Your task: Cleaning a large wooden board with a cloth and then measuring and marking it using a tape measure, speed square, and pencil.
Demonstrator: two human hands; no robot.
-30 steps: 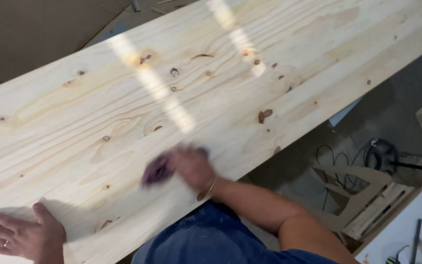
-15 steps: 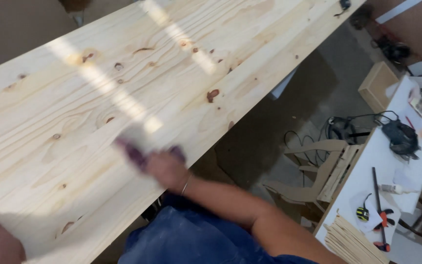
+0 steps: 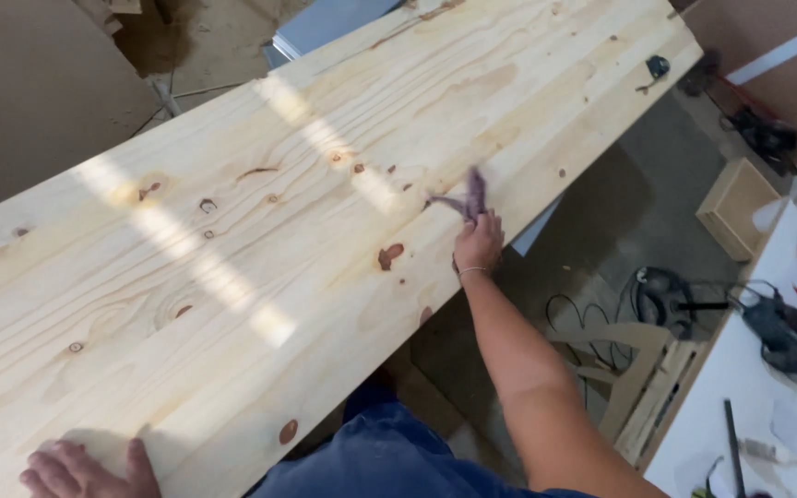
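A long pale pine board (image 3: 260, 240) with dark knots runs from the lower left to the upper right. My right hand (image 3: 479, 242) is stretched out over the board's near edge and grips a purple sanding pad (image 3: 469, 198), which is blurred from motion. Flat on the board at its lower left end lies my left hand (image 3: 85, 470), fingers spread, holding nothing. A small dark object (image 3: 657, 65) lies near the board's far right end.
A white table (image 3: 767, 397) at the right carries a dark power tool (image 3: 786, 334) and hand tools. Below the board are wooden cut-outs (image 3: 629, 369), coiled cables (image 3: 657, 286) and a small wooden box (image 3: 735, 207) on the floor.
My right hand swept the purple pad along the board towards the right end, the arm now extended. The view shifted right; my left hand stays pressed on the left end.
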